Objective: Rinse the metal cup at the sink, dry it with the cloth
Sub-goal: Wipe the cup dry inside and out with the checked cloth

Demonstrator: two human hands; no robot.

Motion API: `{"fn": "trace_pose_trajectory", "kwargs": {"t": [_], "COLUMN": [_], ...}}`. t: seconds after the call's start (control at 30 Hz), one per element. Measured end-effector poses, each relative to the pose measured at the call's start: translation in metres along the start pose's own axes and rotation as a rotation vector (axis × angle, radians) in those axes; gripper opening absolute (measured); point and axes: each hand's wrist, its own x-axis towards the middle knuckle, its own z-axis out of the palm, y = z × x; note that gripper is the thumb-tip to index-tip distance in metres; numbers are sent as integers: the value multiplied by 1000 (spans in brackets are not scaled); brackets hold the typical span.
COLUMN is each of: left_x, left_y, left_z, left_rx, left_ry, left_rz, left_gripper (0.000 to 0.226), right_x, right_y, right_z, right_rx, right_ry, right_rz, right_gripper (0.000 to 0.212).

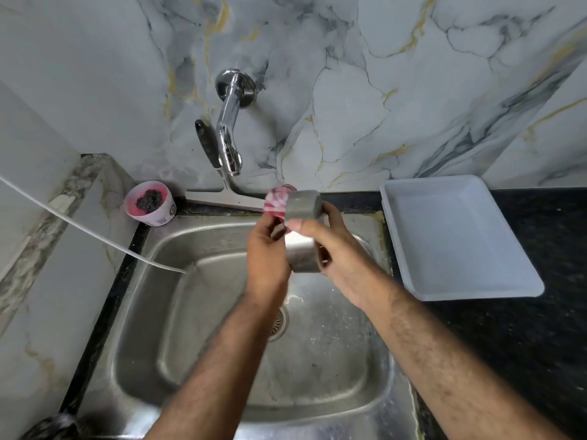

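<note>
Head view over a steel sink [197, 369]. Both hands are raised above the basin, holding the metal cup [301, 252] between them. The right hand [336, 249] wraps the cup's side, its fingers [300, 224] curled tight around the wall with the thumb across the near face. The left hand [265, 249] meets the cup from the other side; its fingers are closed on a red-and-white cloth [277, 203], which bunches just beyond the fingertips and touches the cup's far end. Motion blur smears the cup's upper part, so its exact tilt cannot be told. Beyond the fingers, a chrome tap [229, 128] projects from the marble wall, with a squeegee [219, 188] leaning under it. Left of the fingers stands a pink tub [151, 203] holding a dark scrubber. Right of the fingers, a white tray [454, 236] lies on the black bench [540, 328].
</note>
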Motion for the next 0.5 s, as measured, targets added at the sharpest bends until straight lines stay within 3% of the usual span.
{"fn": "trace_pose_trajectory", "kwargs": {"t": [0.07,0.13,0.23,0.33,0.4,0.5], "left_x": [11,26,46,51,41,24], "left_y": [8,18,34,41,37,22], "left_z": [-6,-10,-18,-24,-11,20], "left_rx": [562,853,854,486,154,-117], "left_ry": [-136,-334,-763,-1049,-946,-449], "left_rz": [268,297,27,-112,-144,-127], "left_gripper": [38,35,24,23,23,15], "right_x": [0,3,-3,-4,3,11], "right_y": [-6,-5,3,10,4,-12], "right_z": [-4,-11,-21,-33,-39,-41], "right_rx": [121,184,215,254,311,450], "right_ry": [-14,-6,-54,-116,-165,-243], "right_rz": [32,73,132,141,112,91], "right_gripper": [70,64,58,54,43,41]}}
